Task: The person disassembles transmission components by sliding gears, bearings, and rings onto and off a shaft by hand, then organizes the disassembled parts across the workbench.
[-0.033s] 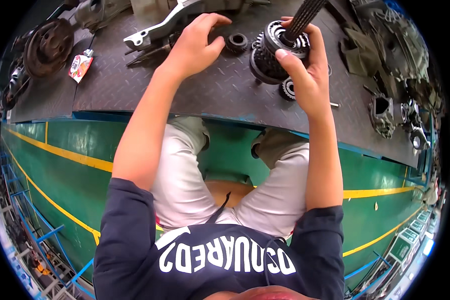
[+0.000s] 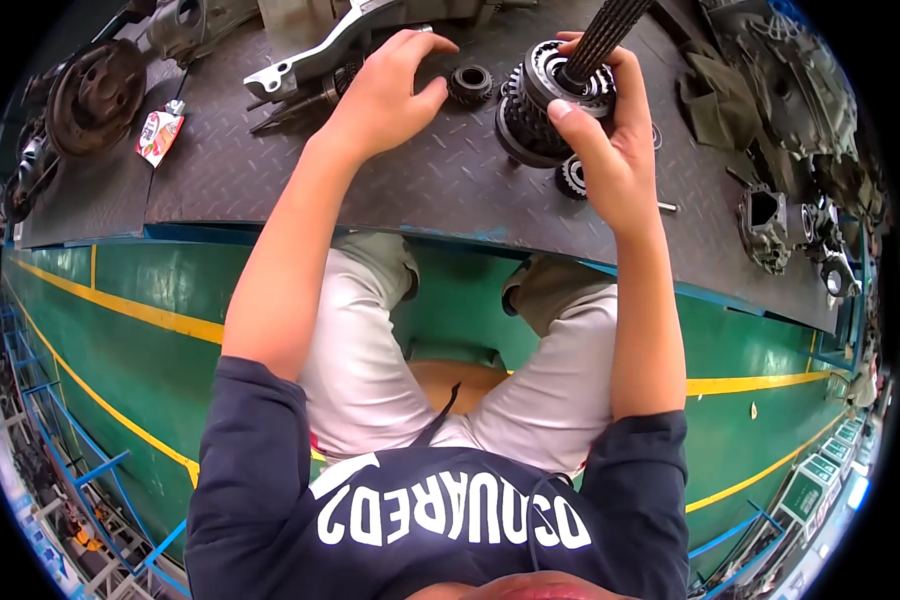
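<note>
One right hand [image 2: 620, 150] grasps a dark steel gear stack [image 2: 532, 118] on the grey metal bench [image 2: 270, 180].
A firm, opposed grip should steady it best; the empty, loose left hand [image 2: 390, 95] is near a small black gear [image 2: 467, 93].

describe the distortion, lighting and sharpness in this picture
Head view: fisheye bends the workbench edge and yellow floor lines; light glares at the lower-right rim; the right hand and gear assembly look fairly sharp, rim clutter softer.
</note>
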Available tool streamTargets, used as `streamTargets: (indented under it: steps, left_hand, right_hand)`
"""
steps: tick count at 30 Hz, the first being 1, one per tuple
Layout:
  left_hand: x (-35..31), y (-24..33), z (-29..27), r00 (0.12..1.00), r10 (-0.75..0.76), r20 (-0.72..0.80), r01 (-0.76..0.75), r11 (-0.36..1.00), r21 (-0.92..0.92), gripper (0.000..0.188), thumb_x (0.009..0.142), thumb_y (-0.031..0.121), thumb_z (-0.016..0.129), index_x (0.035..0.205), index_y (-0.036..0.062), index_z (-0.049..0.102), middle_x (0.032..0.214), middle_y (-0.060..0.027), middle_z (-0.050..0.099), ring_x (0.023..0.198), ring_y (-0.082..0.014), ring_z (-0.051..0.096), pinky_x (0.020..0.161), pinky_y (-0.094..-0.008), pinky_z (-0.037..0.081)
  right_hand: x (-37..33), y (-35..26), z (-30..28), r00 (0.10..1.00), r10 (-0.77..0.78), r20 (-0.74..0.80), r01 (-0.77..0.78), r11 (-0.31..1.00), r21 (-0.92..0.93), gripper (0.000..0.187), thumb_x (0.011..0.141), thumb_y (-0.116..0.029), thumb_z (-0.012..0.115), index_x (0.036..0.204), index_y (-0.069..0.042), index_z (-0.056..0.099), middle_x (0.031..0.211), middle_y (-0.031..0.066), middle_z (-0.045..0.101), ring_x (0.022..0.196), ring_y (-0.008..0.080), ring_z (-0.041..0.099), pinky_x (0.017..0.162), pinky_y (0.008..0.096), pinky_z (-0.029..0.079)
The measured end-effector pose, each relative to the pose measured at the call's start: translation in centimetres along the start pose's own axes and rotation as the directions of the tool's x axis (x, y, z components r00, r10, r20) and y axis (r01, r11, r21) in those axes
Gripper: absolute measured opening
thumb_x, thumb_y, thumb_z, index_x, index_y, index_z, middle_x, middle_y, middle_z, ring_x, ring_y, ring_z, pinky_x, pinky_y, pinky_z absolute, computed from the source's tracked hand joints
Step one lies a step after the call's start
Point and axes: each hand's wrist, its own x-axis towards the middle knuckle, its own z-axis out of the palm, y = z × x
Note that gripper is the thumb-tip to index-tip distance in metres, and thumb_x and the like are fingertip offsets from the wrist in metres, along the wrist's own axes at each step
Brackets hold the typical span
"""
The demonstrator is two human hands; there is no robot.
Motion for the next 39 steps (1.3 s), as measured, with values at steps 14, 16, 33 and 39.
streamTargets:
  steps: [14, 16, 33, 39]
  left_hand:
    - [1.5, 0.5, 5.9, 0.995, -0.041, 0.089, 0.027, 0.988, 0.152, 0.032, 0.090, 0.021, 0.079, 0.113, 0.0030, 0.065, 0.112, -0.0173, 0.074, 0.111, -0.0420, 0.064, 0.098, -0.0497, 0.053]
    - [1.4, 0.1, 5.4, 0.997, 0.002, 0.075, -0.014, 0.986, 0.166, 0.026, 0.091, 0.018, 0.075, 0.111, 0.0024, 0.067, 0.111, -0.0179, 0.074, 0.108, -0.0417, 0.064, 0.096, -0.0494, 0.054]
    - [9.8, 16.7, -11.6, 0.970, 0.067, -0.233, -0.235, 0.495, -0.837, 0.038, 0.114, 0.037, 0.053, 0.130, 0.0033, 0.056, 0.129, -0.0168, 0.068, 0.116, -0.0284, 0.067, 0.099, -0.0413, 0.053]
    - [8.9, 16.2, -11.8, 0.977, 0.205, -0.056, -0.184, 0.686, -0.704, 0.032, 0.112, 0.030, 0.061, 0.129, 0.0039, 0.052, 0.132, -0.0205, 0.067, 0.112, -0.0198, 0.067, 0.098, -0.0346, 0.052]
  right_hand:
    - [-1.0, 0.3, -0.2, 0.992, -0.121, -0.037, 0.115, 0.985, -0.132, 0.050, 0.098, -0.010, 0.072, 0.143, -0.003, 0.051, 0.121, 0.0060, 0.064, 0.108, 0.0123, 0.061, 0.096, 0.0281, 0.051]
    - [-0.8, 0.2, -0.1, 0.996, -0.090, -0.027, 0.086, 0.990, -0.112, 0.053, 0.097, -0.012, 0.073, 0.144, -0.002, 0.050, 0.119, 0.0066, 0.064, 0.108, 0.0129, 0.061, 0.096, 0.0293, 0.051]
    - [-1.2, 0.9, 1.0, 0.974, -0.190, -0.126, 0.176, 0.977, -0.118, 0.068, 0.090, -0.021, 0.084, 0.145, -0.001, 0.049, 0.135, 0.0205, 0.056, 0.126, 0.0394, 0.055, 0.111, 0.0454, 0.044]
    - [-0.7, 0.6, 1.6, 0.946, -0.296, -0.131, 0.265, 0.940, -0.214, 0.067, 0.089, -0.019, 0.085, 0.143, 0.000, 0.049, 0.135, 0.0204, 0.055, 0.124, 0.0400, 0.053, 0.109, 0.0459, 0.044]
